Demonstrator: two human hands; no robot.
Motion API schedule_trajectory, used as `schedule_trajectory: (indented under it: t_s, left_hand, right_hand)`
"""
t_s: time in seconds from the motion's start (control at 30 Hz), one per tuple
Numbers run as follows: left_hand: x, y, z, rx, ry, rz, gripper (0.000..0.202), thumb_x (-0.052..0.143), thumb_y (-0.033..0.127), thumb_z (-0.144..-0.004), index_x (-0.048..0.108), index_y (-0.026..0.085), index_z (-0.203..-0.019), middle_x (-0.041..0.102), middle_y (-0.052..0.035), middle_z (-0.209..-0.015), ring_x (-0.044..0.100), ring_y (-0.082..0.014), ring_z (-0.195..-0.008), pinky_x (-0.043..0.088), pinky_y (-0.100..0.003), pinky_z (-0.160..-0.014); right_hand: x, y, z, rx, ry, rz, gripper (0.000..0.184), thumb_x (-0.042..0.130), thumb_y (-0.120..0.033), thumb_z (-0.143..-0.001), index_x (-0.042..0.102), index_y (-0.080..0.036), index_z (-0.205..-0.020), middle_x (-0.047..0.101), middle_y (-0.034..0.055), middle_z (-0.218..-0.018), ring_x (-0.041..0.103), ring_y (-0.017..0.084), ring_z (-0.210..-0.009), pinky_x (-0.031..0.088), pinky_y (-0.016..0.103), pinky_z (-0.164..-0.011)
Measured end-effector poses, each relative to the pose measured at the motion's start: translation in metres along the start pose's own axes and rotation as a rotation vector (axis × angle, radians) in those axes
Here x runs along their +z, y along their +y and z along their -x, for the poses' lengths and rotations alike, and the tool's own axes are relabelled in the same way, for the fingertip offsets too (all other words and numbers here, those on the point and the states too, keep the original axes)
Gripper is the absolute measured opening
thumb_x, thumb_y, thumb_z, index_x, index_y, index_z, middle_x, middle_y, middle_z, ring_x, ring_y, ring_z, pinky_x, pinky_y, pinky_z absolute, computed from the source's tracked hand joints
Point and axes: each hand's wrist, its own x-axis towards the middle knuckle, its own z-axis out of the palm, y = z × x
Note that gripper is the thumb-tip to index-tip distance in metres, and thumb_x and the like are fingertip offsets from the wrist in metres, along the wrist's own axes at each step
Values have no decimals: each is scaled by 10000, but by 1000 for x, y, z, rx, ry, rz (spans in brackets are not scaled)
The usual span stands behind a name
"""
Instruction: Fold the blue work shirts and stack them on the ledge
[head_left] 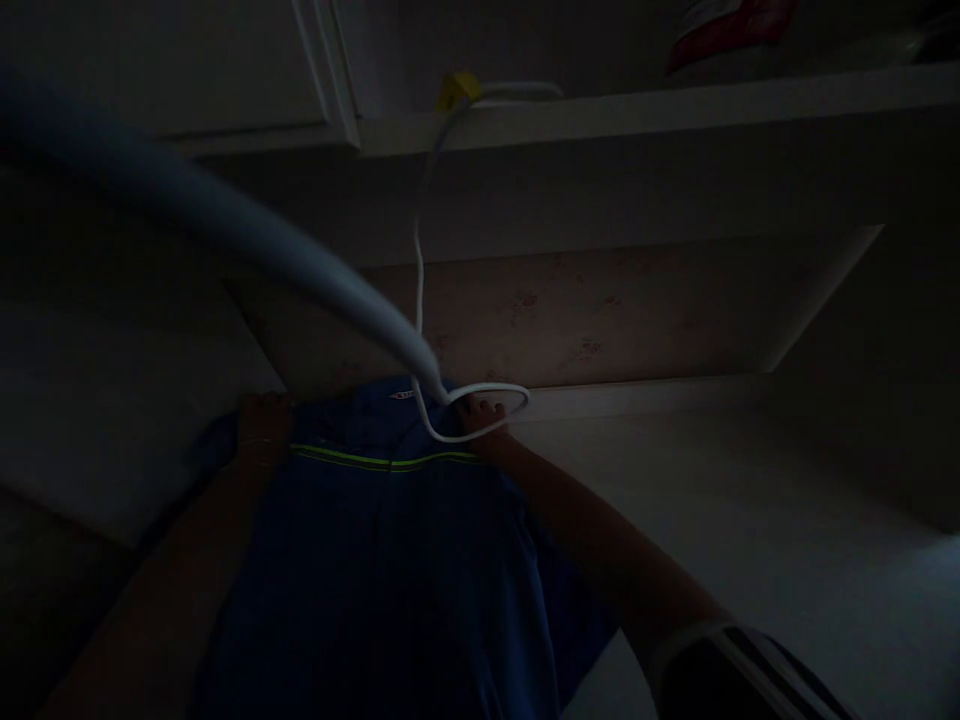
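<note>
A dark blue jacket (375,560) with a thin bright green stripe across its upper part spreads below me, its collar end farthest away. My left hand (264,425) is closed on the fabric at the jacket's upper left. At its upper right, my right hand (484,415) has its fingers curled on the cloth, partly behind a loop of white cable (491,386). A small whitish detail shows near the collar, too dim to identify. The light is very low, so the fingertips are hard to make out.
The cable climbs to a shelf edge (645,125), where a yellow tag (457,90) hangs on it. Its thick, blurred near part crosses the upper left. A red package (731,35) sits on the shelf. Behind is a flower-patterned panel (555,310); a pale surface (720,480) lies right.
</note>
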Motion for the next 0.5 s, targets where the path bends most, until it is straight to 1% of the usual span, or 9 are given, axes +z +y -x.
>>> schedule_trajectory:
  t_s: [0.07,0.1,0.13,0.2,0.27,0.37,0.4,0.43,0.5]
  left_hand:
    - [9,16,11,12,-13,-29,412,189,84,-937,545,-91,-1048,578,-159,-1147,456,-371,-1207,224,-688,-987]
    - [10,25,20,23,-14,-41,394,235,100,-930,530,-59,-1137,547,-168,-1225,433,-381,-1234,183,-705,-1003]
    - [11,33,33,45,-17,-45,393,295,117,-914,509,-6,-1221,508,-166,-1299,410,-378,-1262,163,-695,-1028]
    - [9,48,70,86,-31,-40,431,381,157,-883,498,96,-1293,472,-145,-1362,420,-337,-1266,232,-589,-1075]
    - [7,58,127,74,-56,-3,410,402,265,-891,553,139,-1250,522,-138,-1304,505,-298,-1171,368,-468,-1024]
    - [9,67,237,-58,-130,119,483,411,451,-875,601,137,-1189,587,-158,-1202,574,-309,-1051,449,-458,-941]
    - [11,69,274,-93,-175,167,467,426,433,-856,620,154,-1176,609,-160,-1169,584,-320,-1044,457,-466,-930]
    - [13,71,309,-68,-231,226,426,411,359,-840,644,200,-1159,623,-152,-1174,568,-338,-1103,446,-484,-948]
    - [16,76,361,-113,-295,264,428,374,276,-803,694,257,-1088,664,-136,-1130,582,-352,-1104,448,-508,-942]
  right_hand:
    - [-2,-1,21,-7,45,-2,439,324,-228,-975,376,-222,-1411,350,137,-1501,390,293,-1303,248,554,-1060]
    - [-4,0,36,-11,68,-29,423,315,-249,-980,395,-221,-1394,383,131,-1482,397,287,-1296,246,542,-1064]
    - [-7,2,54,-15,82,-83,401,304,-273,-986,432,-216,-1361,450,126,-1431,442,273,-1257,282,505,-1048]
    - [-11,9,97,-27,34,-257,369,297,-340,-991,552,-197,-1217,628,108,-1199,583,234,-1066,402,393,-926]
    - [-14,18,148,-47,-146,-457,423,312,-441,-983,642,-177,-1005,696,72,-900,646,194,-820,451,302,-742]
    - [-10,25,229,-75,-560,-736,597,285,-580,-956,665,-157,-774,656,38,-661,629,147,-597,431,241,-563]
    - [-6,22,254,-70,-677,-805,634,247,-588,-958,668,-152,-772,658,37,-652,624,135,-561,424,226,-527]
    - [0,16,276,-95,-766,-817,634,245,-583,-958,678,-151,-790,668,39,-664,623,130,-549,417,217,-505]
    - [12,-4,311,-183,-831,-746,567,326,-561,-939,698,-154,-806,692,52,-700,632,141,-574,403,219,-503]
